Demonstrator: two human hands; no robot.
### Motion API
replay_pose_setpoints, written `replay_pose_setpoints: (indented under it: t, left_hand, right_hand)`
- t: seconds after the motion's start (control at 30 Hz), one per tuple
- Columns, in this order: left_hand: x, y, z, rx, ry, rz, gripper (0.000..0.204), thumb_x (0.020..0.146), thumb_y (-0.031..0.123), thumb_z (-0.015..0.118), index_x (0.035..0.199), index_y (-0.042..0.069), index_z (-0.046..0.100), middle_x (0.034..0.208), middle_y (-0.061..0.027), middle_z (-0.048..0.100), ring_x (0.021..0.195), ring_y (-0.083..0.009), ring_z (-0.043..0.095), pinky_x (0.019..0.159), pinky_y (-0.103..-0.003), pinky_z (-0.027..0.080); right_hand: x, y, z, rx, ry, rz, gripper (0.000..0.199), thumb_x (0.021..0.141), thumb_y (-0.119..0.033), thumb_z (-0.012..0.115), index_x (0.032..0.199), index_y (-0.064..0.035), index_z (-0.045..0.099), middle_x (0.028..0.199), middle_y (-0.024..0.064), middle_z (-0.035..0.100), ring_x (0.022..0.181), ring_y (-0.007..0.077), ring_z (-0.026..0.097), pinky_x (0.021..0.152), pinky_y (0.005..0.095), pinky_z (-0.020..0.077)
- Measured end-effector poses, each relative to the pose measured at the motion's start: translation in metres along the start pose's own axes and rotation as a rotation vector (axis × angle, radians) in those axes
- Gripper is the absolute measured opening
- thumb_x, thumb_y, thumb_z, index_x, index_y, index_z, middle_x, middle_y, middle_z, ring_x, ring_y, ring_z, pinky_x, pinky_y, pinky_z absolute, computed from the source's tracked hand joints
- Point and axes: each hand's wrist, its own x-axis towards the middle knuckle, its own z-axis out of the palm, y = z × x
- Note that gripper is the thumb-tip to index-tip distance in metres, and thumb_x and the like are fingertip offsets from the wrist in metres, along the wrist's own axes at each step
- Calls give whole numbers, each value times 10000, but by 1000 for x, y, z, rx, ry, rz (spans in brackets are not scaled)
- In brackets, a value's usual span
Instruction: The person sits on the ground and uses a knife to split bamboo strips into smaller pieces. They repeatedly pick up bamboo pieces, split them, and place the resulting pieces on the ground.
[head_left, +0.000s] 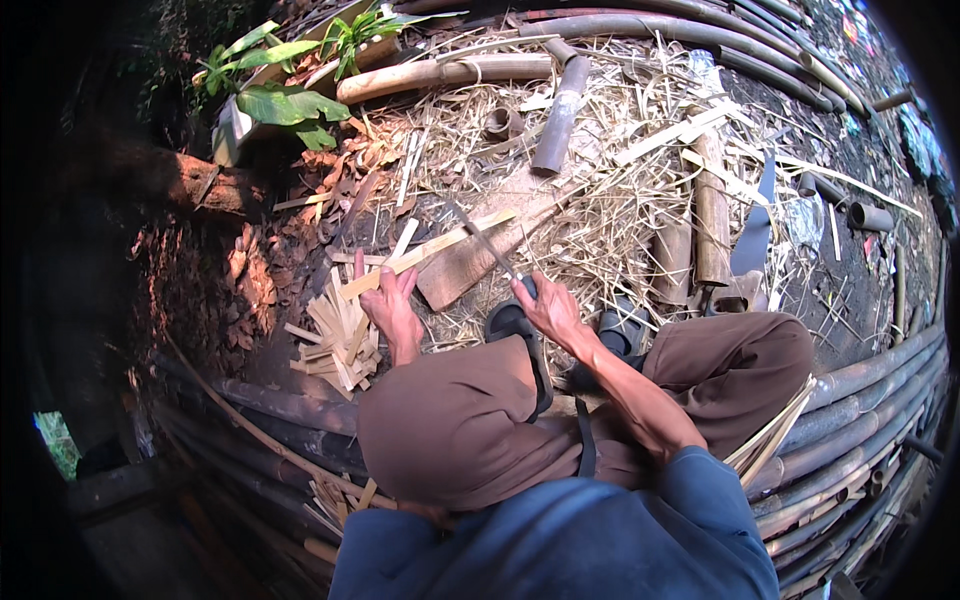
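A pale, flat bamboo strip (430, 254) slants away from me, with my left hand (393, 312) holding its near end, some fingers stretched out. In my right hand (552, 310) is the handle of a knife (486, 241). Its narrow grey blade points away to the left and crosses the strip towards the far end. Below them a wooden plank (455, 272) lies on the ground. Beside my left hand sits a loose pile of short bamboo strips (340, 335). My knees in brown trousers are bent, and dark sandals (512, 325) show between them.
Thin shavings (600, 215) cover much of the ground ahead. A cut bamboo tube (563, 115) lies across the plank's far end. To the right are bamboo pieces (711, 220) and a grey saw-like blade (755, 225). Long bamboo poles (860, 420) lie at my right side; leafy plants (285, 95) stand far left.
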Motion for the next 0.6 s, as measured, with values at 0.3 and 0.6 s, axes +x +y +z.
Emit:
replay_pose_setpoints:
  t: [0.3,0.6]
  left_hand:
    - [3,10,4,56,39,4,567,970,41,468,1496,107,265,1249,-269,472,1015,-427,641,905,-496,560]
    - [16,7,-2,76,26,-32,520,976,32,461,1469,107,310,1241,-262,466,1006,-426,647,908,-485,563]
  right_hand:
    - [-1,14,-5,-34,-53,-55,497,953,-510,507,965,-17,570,694,288,623,740,493,632,663,553,503]
    - [5,39,-3,-83,-70,-63,510,951,-501,507,961,1,594,774,328,637,800,506,636,724,550,511]
